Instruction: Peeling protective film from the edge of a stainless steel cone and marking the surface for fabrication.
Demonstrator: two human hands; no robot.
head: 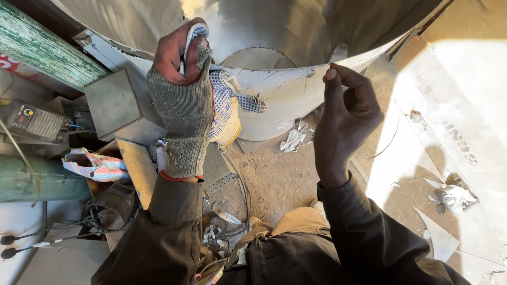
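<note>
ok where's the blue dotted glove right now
In the head view, the blue dotted glove hangs left of centre, held by the gloved left hand against the metal drum.

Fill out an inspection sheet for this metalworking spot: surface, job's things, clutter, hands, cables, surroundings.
Surface: dusty floor, sunlit on the right side.
Job's things: large curved sheet-metal drum; spare dotted work glove held against its rim.
Clutter: metal offcuts, crumpled scrap, patterned cloth bag.
Hands: left hand, in a grey knit glove, grips the spare glove; right hand, bare, pinches a thin wire, hard to make out.
Cables: dark leads beside the grey metal box.
Surroundings: welding machine, green cylinder.
</note>
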